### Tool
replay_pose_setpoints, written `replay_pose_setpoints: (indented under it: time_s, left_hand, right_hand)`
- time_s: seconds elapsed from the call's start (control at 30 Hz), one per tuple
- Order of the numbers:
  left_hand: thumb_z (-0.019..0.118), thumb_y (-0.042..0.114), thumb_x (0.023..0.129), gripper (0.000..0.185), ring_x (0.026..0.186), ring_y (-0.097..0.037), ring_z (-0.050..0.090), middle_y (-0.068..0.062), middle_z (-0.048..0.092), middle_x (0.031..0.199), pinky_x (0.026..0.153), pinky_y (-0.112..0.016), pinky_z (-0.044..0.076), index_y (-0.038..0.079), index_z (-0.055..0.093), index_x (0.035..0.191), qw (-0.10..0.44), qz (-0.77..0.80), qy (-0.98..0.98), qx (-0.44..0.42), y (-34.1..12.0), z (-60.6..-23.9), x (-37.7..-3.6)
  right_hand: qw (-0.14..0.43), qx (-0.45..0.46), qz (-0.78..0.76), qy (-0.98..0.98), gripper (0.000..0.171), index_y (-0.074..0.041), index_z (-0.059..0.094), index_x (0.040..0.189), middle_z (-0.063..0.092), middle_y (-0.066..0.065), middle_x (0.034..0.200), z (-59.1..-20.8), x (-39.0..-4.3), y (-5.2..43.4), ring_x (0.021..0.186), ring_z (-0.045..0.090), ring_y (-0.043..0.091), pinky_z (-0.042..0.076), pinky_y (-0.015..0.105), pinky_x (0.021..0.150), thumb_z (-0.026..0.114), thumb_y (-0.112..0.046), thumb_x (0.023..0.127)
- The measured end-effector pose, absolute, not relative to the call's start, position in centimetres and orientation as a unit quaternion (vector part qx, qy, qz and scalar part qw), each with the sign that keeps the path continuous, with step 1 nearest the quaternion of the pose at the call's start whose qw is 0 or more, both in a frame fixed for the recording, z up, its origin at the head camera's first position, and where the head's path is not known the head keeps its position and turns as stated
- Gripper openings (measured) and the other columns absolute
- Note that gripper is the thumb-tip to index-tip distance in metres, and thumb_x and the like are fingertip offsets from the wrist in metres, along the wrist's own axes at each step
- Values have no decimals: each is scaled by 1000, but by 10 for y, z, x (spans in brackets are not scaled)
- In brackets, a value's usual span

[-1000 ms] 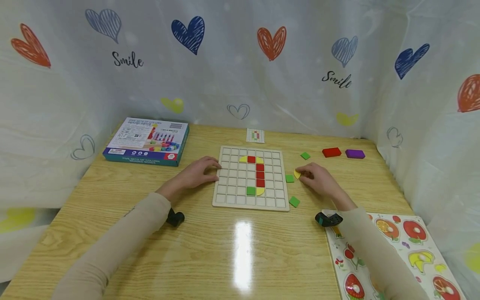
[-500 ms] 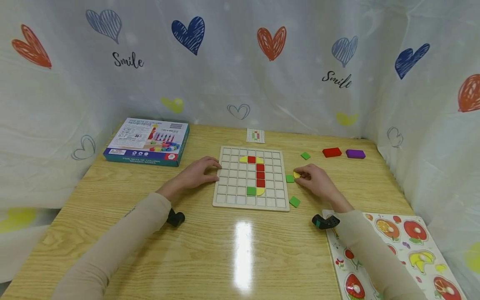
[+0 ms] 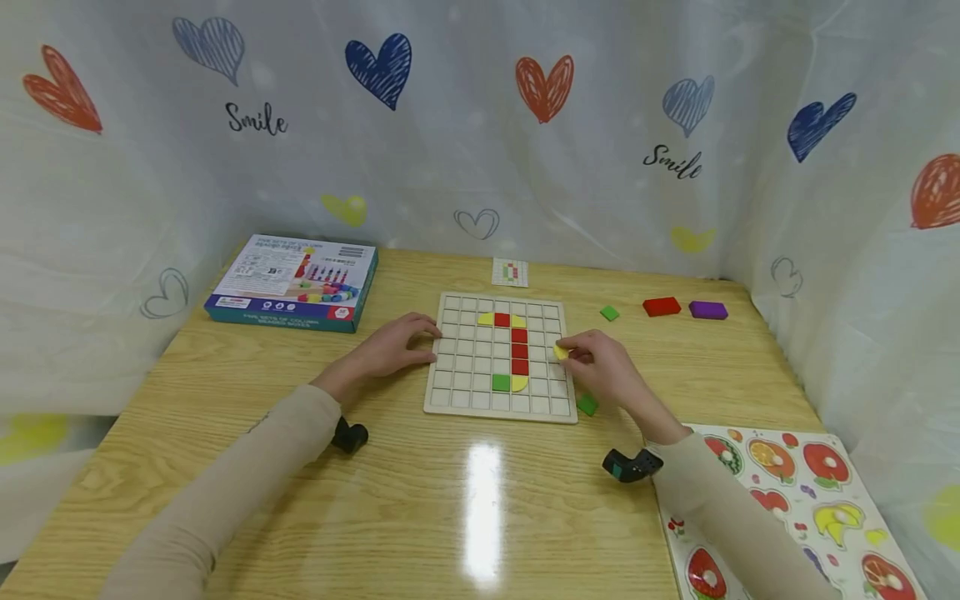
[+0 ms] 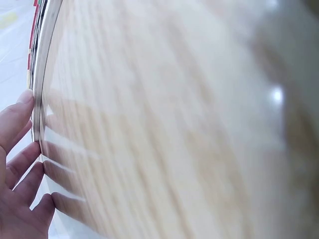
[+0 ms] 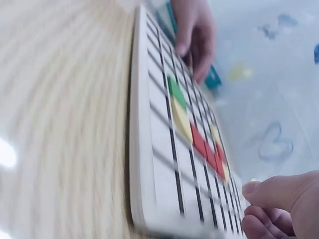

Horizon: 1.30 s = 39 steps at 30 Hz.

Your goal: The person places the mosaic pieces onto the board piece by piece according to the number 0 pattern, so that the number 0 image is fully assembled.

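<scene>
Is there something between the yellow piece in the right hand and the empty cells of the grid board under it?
Nothing visible. The right hand pinches the yellow piece above the right columns of the grid board, where the cells are empty. The coloured tiles lie further left.

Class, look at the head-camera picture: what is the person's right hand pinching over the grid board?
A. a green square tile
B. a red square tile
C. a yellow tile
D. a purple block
C: the right hand pinches a small yellow tile at its fingertips, over the right columns of the grid board; the purple block lies far off on the table.
</scene>
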<state>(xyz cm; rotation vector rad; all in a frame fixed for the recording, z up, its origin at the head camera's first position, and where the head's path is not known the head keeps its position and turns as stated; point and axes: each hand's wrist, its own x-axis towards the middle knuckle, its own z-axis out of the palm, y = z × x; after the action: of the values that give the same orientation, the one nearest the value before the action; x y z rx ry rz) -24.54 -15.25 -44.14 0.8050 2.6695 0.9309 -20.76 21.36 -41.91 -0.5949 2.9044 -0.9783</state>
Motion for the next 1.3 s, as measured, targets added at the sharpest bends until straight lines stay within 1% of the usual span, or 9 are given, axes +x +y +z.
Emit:
replay_pose_setpoints:
  time_s: [0.17,0.27,0.37,0.53,0.77,0.87,1.03,1.3]
  left_hand:
    - [69,23,93,37,133,-32,42,-15,49,139,112,-48,32,5,62,125,99,316,903,273,-153,-442,-246]
    - [69,22,93,37,133,-32,42,-15,49,139,112,-48,32,5,62,125,99,319,903,271,-153,-443,-246]
    - [69,23,93,37,133,-32,41,-15,49,139,112,-47,32,5,62,125,100,319,902,272,-153,-443,-246]
    - [69,24,93,36,133,-31,42,-14,49,138,112,-46,32,6,62,124,101,320,902,270,-152,-443,-246]
    - [69,23,93,36,132,-31,42,-14,49,139,112,-47,32,6,62,124,103,322,902,267,-153,-442,-246]
    - [69,24,93,37,133,-31,42,-14,48,139,112,-47,32,6,62,125,103,322,903,266,-153,-441,-246]
    - [69,23,93,36,133,-31,42,-14,49,139,112,-47,32,5,62,124,102,324,902,267,-153,-441,-246]
    - [69,22,93,35,132,-31,42,-15,49,138,112,-47,32,5,62,123,99,323,901,273,-152,-441,-246]
  right_hand:
    - [36,-246,-331,910,27,-1,70,115,65,10,105,-417,-196,180,88,61,18,55,32,79,71,-8,89]
    - [52,-279,-321,903,28,-2,71,115,65,6,102,-418,-191,161,86,59,15,53,28,76,72,-10,89]
    - [62,-304,-301,902,28,-4,71,115,64,4,101,-420,-189,145,84,56,14,49,28,73,72,-14,89]
    - [67,-319,-262,908,28,-7,71,116,62,5,106,-426,-190,126,82,53,13,46,28,72,72,-17,90]
    - [58,-312,-241,917,29,-7,70,116,61,4,107,-430,-193,117,82,52,15,46,28,71,72,-20,90]
    - [56,-313,-242,917,29,-8,70,116,62,4,108,-430,-194,116,83,53,15,46,29,73,72,-20,90]
    - [62,-311,-244,916,26,-9,71,115,62,4,109,-430,-195,116,84,53,14,46,30,75,70,-19,91]
    - [61,-304,-249,917,24,-11,71,114,63,1,107,-434,-197,116,83,51,12,46,29,74,69,-20,93]
